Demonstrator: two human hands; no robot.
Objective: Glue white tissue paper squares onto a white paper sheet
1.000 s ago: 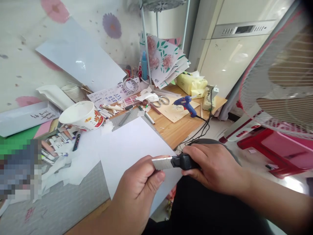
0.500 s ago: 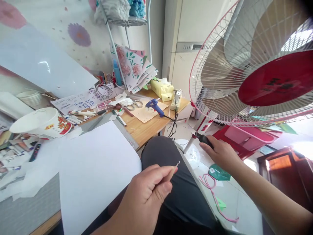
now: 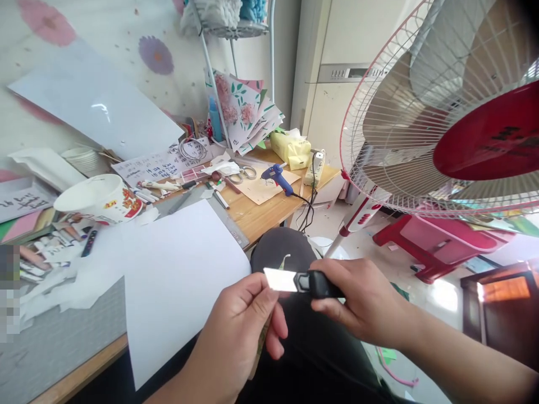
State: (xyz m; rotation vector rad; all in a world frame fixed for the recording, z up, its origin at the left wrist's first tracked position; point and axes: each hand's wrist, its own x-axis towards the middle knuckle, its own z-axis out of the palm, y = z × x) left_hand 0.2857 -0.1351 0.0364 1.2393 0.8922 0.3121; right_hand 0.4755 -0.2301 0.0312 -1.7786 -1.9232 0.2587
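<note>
In my right hand [image 3: 364, 297] is a utility knife [image 3: 322, 284], my fingers closed around its black handle. Its broad, bright blade points left and lies across the fingertips of my left hand [image 3: 240, 325]. That hand pinches a thin tan stick [image 3: 257, 356], whose lower part shows below the fingers. A small pale curl [image 3: 286, 260] rises just above the blade. Where the blade meets the stick is hidden. Both hands are over my dark-trousered lap, beside a large white paper sheet [image 3: 185, 280] that overhangs the table edge.
A red-and-white fan [image 3: 442, 129] stands close on the right. On the table are a blue glue gun [image 3: 280, 178], scissors [image 3: 244, 175], a paper bucket [image 3: 101, 199], several markers and paper scraps [image 3: 80, 286]. A red stool [image 3: 438, 241] stands on the floor.
My right hand has brought the knife in from the right, over to the left fingertips. The left hand has turned slightly, and the whole view has shifted a little.
</note>
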